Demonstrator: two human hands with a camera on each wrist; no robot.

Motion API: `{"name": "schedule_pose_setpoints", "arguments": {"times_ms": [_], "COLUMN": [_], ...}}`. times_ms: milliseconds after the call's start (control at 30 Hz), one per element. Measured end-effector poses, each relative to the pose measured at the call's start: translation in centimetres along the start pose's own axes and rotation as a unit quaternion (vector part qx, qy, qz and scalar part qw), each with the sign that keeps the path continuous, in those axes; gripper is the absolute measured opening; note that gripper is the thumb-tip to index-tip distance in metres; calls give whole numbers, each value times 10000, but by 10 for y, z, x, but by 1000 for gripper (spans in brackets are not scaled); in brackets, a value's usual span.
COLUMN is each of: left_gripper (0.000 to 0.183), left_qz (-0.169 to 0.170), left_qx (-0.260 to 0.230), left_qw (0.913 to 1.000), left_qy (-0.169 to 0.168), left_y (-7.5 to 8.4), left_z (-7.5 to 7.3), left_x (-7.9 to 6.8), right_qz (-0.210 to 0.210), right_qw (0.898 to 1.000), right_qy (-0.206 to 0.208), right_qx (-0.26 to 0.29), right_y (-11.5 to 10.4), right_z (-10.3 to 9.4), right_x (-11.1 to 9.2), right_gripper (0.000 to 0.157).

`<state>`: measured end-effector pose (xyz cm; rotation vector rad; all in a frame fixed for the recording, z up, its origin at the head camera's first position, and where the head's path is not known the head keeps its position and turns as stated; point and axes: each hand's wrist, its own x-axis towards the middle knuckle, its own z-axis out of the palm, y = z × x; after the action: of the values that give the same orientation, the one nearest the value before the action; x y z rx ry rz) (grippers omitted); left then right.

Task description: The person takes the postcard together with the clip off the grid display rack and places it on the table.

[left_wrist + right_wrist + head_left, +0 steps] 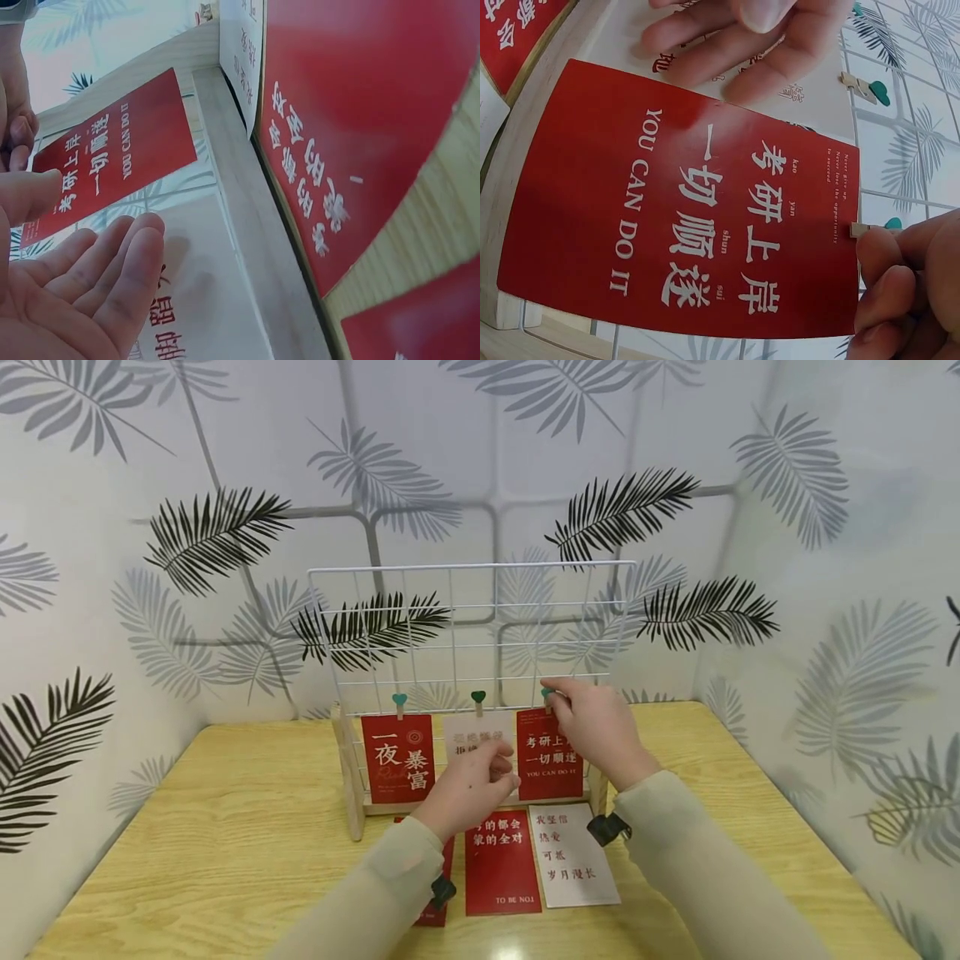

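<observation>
In the head view my right hand [600,727] is at the top of a red card [550,781] on the right of a white wire grid [472,647]. Its curled fingers pinch a small wooden clothespin [861,229] with a green heart, at that card's upper edge. My left hand [472,787] is held with relaxed fingers in front of the white card [453,727] in the middle, hiding part of it; nothing is in its grasp. Another red card [397,777] hangs at the left under a clothespin [400,703] with a teal heart.
The grid stands in a wooden base [348,777] on a wood-grain table [247,793]. Lying in front are a red card [502,877], a white card [573,860] and another red card [431,914] partly under my left sleeve. Leaf-patterned covering [480,460] rises behind.
</observation>
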<state>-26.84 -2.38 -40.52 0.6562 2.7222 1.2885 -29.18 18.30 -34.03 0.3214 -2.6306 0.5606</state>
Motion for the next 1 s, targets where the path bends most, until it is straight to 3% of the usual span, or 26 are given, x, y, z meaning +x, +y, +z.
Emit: {"name": "schedule_pose_setpoints", "arguments": {"times_ms": [500,767,1000], "left_gripper": [14,11,11], "left_qz": [29,-62,-73], "left_qx": [-95,-18,-158], "left_qw": [9988,9971,9973], "left_qy": [481,758,719], "left_y": [3,4,8], "left_z": [15,21,22], "left_x": [11,17,16], "right_qz": [149,332,372], "right_qw": [9998,9992,9990], "right_qy": [-93,-56,-1], "right_qx": [106,224,251], "right_y": [-2,-3,-3], "right_z": [-3,-1,2], "right_x": [0,-2,-1], "right_gripper": [30,31,31]}}
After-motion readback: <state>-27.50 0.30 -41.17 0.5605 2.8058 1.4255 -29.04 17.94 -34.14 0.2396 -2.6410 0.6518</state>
